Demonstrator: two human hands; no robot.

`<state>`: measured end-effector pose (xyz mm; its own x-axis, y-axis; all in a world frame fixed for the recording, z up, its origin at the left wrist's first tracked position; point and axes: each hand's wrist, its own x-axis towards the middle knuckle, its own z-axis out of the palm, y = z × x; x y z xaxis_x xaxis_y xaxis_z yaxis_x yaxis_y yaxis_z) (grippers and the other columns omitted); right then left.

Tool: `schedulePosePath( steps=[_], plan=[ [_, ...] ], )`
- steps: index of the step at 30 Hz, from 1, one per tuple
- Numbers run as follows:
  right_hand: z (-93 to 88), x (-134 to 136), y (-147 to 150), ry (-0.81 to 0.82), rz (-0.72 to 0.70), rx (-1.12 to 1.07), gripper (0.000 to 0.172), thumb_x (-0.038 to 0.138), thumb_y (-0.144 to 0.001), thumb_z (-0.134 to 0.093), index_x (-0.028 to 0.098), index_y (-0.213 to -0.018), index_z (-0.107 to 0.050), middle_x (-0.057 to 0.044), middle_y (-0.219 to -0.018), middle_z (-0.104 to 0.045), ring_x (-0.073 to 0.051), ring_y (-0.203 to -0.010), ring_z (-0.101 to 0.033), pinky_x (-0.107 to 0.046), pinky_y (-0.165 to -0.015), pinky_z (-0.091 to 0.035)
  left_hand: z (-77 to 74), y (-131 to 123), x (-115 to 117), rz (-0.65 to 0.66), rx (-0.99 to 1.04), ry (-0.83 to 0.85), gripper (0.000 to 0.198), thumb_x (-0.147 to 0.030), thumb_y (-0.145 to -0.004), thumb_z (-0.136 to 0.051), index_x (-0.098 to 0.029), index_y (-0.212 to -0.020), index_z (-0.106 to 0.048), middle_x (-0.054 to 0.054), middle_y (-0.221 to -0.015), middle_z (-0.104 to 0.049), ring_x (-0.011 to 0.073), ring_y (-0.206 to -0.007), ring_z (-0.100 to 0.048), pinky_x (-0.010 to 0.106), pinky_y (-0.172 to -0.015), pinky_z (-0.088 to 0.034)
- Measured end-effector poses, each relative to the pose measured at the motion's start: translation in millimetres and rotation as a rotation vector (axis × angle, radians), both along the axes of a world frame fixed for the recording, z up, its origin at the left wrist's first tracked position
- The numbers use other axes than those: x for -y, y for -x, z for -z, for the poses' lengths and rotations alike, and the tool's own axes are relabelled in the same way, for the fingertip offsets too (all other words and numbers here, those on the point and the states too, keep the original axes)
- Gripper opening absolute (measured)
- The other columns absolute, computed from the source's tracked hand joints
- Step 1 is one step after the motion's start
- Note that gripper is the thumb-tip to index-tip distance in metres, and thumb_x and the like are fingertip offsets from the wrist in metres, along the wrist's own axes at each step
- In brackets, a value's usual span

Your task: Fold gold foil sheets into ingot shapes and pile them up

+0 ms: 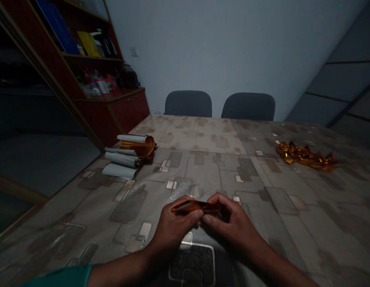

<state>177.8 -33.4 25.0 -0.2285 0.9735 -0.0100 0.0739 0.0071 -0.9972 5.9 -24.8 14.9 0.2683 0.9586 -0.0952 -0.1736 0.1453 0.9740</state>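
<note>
Both my hands meet low over the near middle of the table (pixel 202 159). My left hand (pixel 173 227) and my right hand (pixel 232 223) pinch a small folded piece of shiny orange-gold foil paper (pixel 195 206) between thumbs and fingers. The piece is flat and narrow and lies roughly level between the fingertips. A teal sleeve covers my left forearm.
Curled sheets of gold foil paper with white backs (pixel 129 153) lie at the table's left edge. A pile of folded gold foil pieces (pixel 304 155) sits at the right. Two dark chairs (pixel 188 103) stand at the far side, a red-brown shelf cabinet (pixel 92 71) at the left.
</note>
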Motion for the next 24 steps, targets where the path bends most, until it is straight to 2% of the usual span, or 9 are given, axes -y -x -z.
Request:
schedulePosePath(
  steps=[5,10,14,24],
  plan=[
    [-5.9,-0.2,2.1,-0.007,0.013,-0.014,0.009,0.027,-0.074,-0.066,0.02,-0.075,-0.06,0.001,-0.063,-0.06,-0.014,-0.058,-0.051,-0.027,-0.055,-0.039,-0.5,-1.6,0.0,0.012,0.015,0.007,0.025,-0.035,-0.075,-0.08,-0.013,-0.071,-0.068,0.001,-0.064,-0.063,0.0126,-0.062,-0.057,0.021,-0.06,-0.046],
    [-9.8,-2.8,0.7,0.04,0.055,0.001,0.011,0.029,-0.069,-0.066,0.021,-0.071,-0.058,0.0,-0.062,-0.063,-0.013,-0.056,-0.053,-0.027,-0.053,-0.04,3.7,1.6,-3.1,0.036,0.114,0.096,0.033,-0.035,-0.07,-0.085,-0.013,-0.089,-0.068,0.003,-0.071,-0.071,0.0139,-0.064,-0.064,0.023,-0.064,-0.05],
    [-8.6,-4.7,-1.8,0.054,0.072,0.01,0.014,0.031,-0.067,-0.066,0.022,-0.069,-0.056,0.002,-0.059,-0.058,-0.012,-0.052,-0.048,-0.026,-0.05,-0.037,5.7,5.2,-5.9,0.036,0.127,0.143,0.036,-0.036,-0.069,-0.087,-0.013,-0.086,-0.065,0.005,-0.071,-0.073,0.0134,-0.064,-0.066,0.023,-0.065,-0.052],
    [-12.0,-5.3,-2.2,0.072,0.023,-0.018,0.015,0.033,-0.067,-0.066,0.023,-0.071,-0.055,0.001,-0.061,-0.057,-0.015,-0.056,-0.052,-0.03,-0.054,-0.043,3.8,5.5,-6.3,0.087,0.136,0.139,0.033,-0.035,-0.074,-0.083,-0.014,-0.088,-0.063,0.004,-0.071,-0.073,0.012,-0.063,-0.066,0.023,-0.065,-0.051]
  ],
)
